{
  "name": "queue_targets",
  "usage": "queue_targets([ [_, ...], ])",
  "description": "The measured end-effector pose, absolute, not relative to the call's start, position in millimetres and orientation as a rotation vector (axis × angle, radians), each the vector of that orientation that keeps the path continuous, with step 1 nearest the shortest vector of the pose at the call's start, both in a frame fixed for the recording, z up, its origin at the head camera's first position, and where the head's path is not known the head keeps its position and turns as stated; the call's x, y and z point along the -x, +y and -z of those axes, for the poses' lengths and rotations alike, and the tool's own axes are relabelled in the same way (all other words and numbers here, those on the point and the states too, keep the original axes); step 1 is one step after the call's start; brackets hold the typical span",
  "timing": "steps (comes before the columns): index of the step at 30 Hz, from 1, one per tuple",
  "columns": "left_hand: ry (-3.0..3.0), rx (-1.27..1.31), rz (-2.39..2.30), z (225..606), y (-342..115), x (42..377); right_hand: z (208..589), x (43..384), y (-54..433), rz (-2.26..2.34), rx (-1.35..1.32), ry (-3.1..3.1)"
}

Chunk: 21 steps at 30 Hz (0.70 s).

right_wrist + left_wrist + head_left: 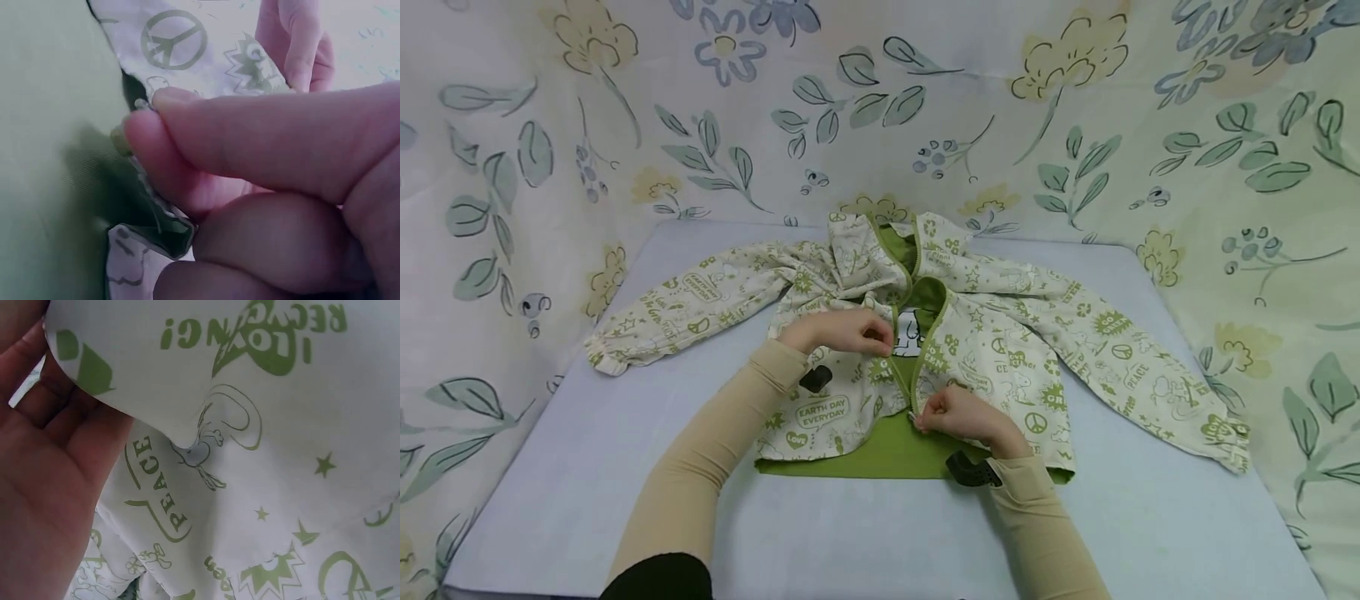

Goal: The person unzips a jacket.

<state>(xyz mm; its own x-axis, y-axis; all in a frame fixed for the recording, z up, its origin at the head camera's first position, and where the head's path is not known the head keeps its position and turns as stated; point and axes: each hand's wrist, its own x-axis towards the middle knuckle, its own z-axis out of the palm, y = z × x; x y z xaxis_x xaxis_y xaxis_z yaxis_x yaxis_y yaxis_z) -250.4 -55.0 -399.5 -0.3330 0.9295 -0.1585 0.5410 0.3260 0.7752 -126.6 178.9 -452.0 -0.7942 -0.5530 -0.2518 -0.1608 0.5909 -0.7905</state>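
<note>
A hooded jacket [1007,342], off-white with green print and a green lining, lies front up with both sleeves spread. Its green-edged front zipper [916,379] gapes at the chest, and the two edges come together near the hem. My left hand [850,332] grips the front panel's edge beside the opening; in the left wrist view its fingers [106,434] hold a fold of printed cloth. At the zipper's lower end my right hand [962,417] pinches a small piece between thumb and forefinger [153,140]. Whether that is the slider or the zipper's end is hidden.
The jacket lies on a white table [850,533] with a floral cloth [880,108] hanging behind and at the sides. A white cartoon patch [908,335] shows inside the opening. The hood [865,250] points toward the table's back edge.
</note>
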Motion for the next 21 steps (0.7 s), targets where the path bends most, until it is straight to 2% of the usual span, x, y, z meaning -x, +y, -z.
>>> queue_targets([
  [14,2.144,-1.238,-0.983,413.4,-61.1,237.9,451.1,126.1,177.6,0.995,0.591,2.426],
  [21,2.214,-1.180,-1.067,414.5,-66.2,235.9,442.5,131.6,189.1,1.136,0.499,2.403],
])
